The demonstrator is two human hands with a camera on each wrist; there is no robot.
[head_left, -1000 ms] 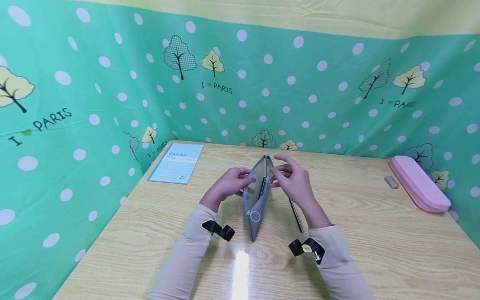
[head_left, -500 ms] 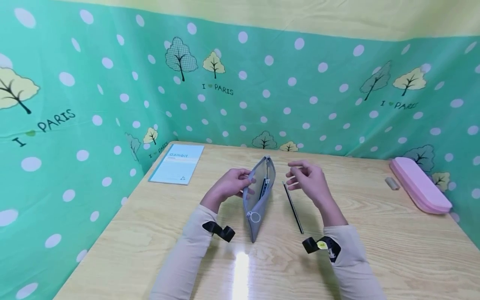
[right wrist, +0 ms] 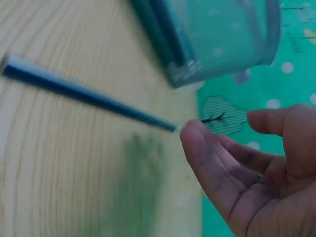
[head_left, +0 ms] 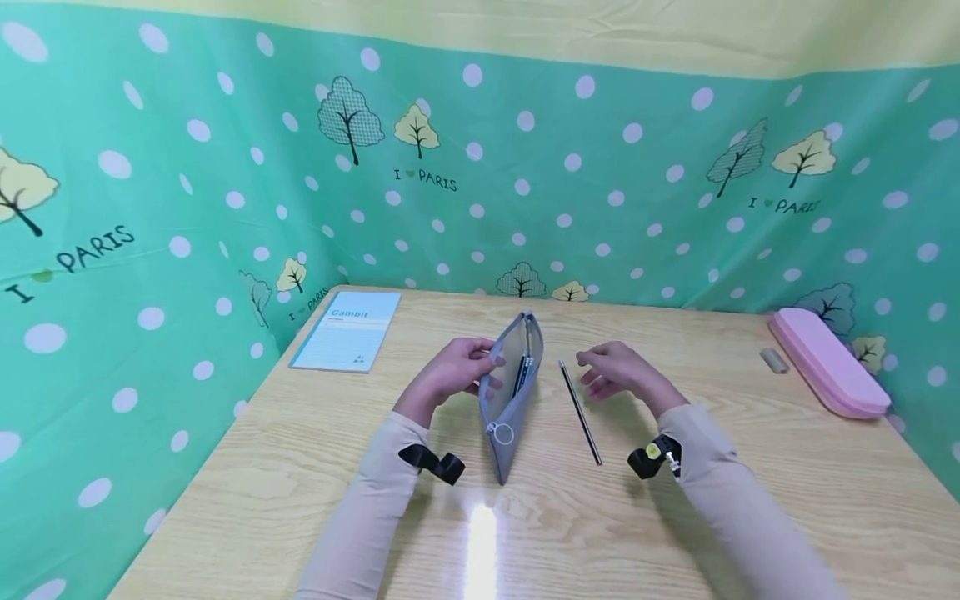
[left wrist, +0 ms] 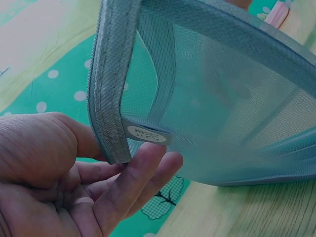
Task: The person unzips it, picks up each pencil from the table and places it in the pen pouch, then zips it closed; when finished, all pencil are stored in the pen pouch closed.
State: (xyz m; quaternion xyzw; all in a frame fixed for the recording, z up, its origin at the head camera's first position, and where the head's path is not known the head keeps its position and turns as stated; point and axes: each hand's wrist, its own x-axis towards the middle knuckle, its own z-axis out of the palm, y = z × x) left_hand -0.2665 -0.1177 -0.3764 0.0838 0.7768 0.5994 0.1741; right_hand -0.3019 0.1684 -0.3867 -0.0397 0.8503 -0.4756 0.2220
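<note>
My left hand (head_left: 453,368) pinches the left edge of a grey mesh zip pouch (head_left: 516,421), which stands upright with its top unzipped and a ring hanging from the zip pull. In the left wrist view, thumb and fingers grip the pouch's rim beside a small label (left wrist: 147,134). Inside the pouch are dark pencils (head_left: 522,375). One dark pencil (head_left: 581,414) lies on the table just right of it. My right hand (head_left: 618,373) is beside that pencil's far end, fingers loosely bent and holding nothing; in the right wrist view a fingertip overlaps the pencil's tip (right wrist: 175,129).
A light blue notebook (head_left: 348,332) lies at the back left of the wooden table (head_left: 262,492). At the right are a small grey eraser (head_left: 774,361) and a pink pencil case (head_left: 828,364). A green dotted curtain (head_left: 450,225) hangs behind.
My right hand has come away from the pouch's right edge, moved right, and lowered beside the pencil on the table. My left hand keeps its hold on the pouch.
</note>
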